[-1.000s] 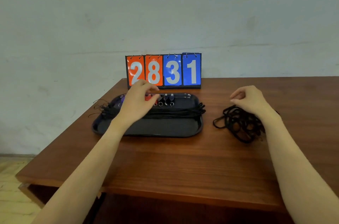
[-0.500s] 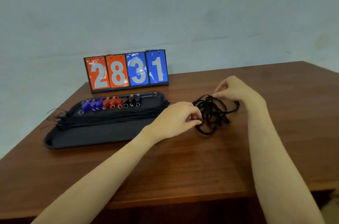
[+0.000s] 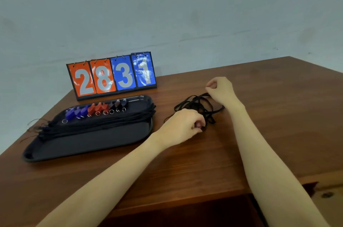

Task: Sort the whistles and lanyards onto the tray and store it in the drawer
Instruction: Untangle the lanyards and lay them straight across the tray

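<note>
While the left hand (image 3: 182, 124) was over the whistle row on the tray a second ago, it now sits right of the tray on the tabletop, fingers curled tight and pinching a strand at the near edge of the loose lanyard tangle (image 3: 199, 108). Same grip spot as half a second back, little change there. Right hand (image 3: 220, 88) has lifted slightly off the far right side of the tangle; fingers curled in against the thumb, and a strand seems to run up to them, but I can't tell for sure whether it's actually pinched. Camera view has swung right versus a second ago, so the tray sits further left in view.

Tangle: black flat cords, looped and knotted over each other, lying on the wooden table (image 3: 269, 115) between the two hands, just beside the tray's right end, not touching it.

Black tray (image 3: 89, 143): whistles (image 3: 94, 110) in one row along the far side, blue at left, red in the middle, dark ones at right, each with a metal ring. A bundle of straightened black lanyards (image 3: 100, 122) lies lengthwise across the tray middle, ends hanging over the left rim.

Flip scoreboard (image 3: 111, 76) reading 2831 stands behind the tray.
</note>
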Demonstrator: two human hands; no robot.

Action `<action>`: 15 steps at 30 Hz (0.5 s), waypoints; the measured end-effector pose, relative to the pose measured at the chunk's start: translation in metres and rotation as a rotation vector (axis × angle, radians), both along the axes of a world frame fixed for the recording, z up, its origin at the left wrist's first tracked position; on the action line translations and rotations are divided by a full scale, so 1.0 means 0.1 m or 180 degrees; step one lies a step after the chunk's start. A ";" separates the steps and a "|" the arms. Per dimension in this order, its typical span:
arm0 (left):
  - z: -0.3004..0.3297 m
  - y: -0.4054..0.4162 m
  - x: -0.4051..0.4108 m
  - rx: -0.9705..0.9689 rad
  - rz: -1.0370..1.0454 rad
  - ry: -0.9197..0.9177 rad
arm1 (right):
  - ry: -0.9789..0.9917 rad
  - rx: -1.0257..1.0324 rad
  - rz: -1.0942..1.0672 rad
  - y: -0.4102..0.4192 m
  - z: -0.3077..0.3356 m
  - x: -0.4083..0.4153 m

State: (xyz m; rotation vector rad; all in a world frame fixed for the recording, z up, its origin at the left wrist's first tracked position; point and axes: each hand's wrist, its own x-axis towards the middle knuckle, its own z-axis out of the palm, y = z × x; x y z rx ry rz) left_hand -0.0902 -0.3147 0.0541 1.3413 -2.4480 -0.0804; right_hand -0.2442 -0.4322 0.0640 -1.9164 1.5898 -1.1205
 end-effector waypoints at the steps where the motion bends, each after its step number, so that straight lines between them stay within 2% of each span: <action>1: 0.00 0.01 0.01 0.0088 0.0048 0.0176 | -0.0006 0.0020 0.0001 0.00 -0.02 0.00; 5: 0.06 0.07 0.08 0.0251 0.0380 0.1582 | -0.0220 -0.0055 0.0094 0.07 0.02 0.02; 9: 0.23 0.10 0.23 0.0903 0.0557 0.3392 | -0.1330 0.0112 0.0783 0.26 0.15 0.11; 12: 0.32 0.11 0.35 0.1304 0.0384 0.4197 | -0.1859 0.0483 0.1546 0.39 0.21 0.23; 15: 0.40 0.13 0.44 0.1359 0.0264 0.4771 | -0.1744 0.0734 0.2094 0.47 0.18 0.43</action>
